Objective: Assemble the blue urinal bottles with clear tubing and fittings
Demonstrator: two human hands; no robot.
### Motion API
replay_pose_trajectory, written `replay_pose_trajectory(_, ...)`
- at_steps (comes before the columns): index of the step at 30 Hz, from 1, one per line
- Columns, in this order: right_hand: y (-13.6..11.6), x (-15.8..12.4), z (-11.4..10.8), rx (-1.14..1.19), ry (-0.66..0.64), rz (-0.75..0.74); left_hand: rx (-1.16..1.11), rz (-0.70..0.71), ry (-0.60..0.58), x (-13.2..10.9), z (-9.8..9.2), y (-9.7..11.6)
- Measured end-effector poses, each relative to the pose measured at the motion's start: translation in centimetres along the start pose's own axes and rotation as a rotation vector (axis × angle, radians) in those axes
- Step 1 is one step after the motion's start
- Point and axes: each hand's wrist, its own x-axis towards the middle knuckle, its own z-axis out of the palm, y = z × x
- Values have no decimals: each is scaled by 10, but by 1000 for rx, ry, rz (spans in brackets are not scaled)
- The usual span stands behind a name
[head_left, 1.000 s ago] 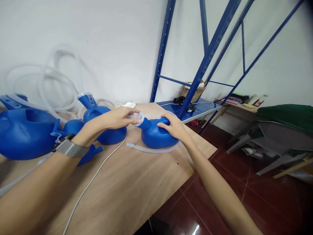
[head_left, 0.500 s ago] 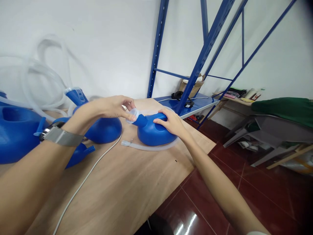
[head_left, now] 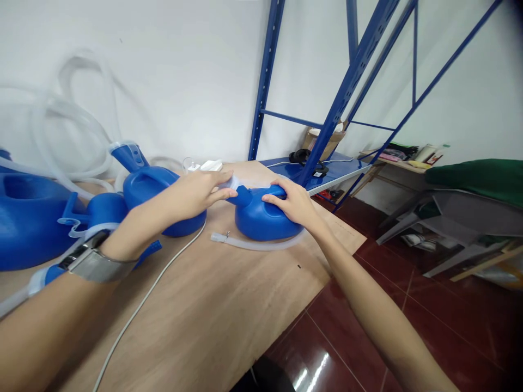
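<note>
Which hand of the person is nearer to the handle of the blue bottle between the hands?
The right hand: it grips the handle on top of the blue bottle. The left hand is farther, at the clear cap by the spout.

jug (head_left: 267, 220) on the far right part of the table (head_left: 204, 316), hose (head_left: 261, 246) just along its near side, second jug (head_left: 153, 181) over to the left, third jug (head_left: 30, 218) even further left, cable (head_left: 153, 296) between the first two, chair (head_left: 457, 209) way off right

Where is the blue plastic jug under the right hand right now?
In the head view, the blue jug sits just right of centre on the brown wooden tabletop, its spout at the left hand.
</note>
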Motion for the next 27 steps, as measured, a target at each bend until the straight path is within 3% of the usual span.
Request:
replay_pose_trajectory(5,-4,-4,0,-28,34,27,105,60,226,-7,25,4)
replay_pose_trajectory(9,-13,-7,-1,-67,40,72,85,65,339,-6,38,9)
replay_pose_trajectory(15,-24,-11,0,-104,55,124,7,-109,518,3,56,17)
replay_pose_trajectory(27,-31,-18,-3,-162,80,157,-50,-190,511,10,63,29)
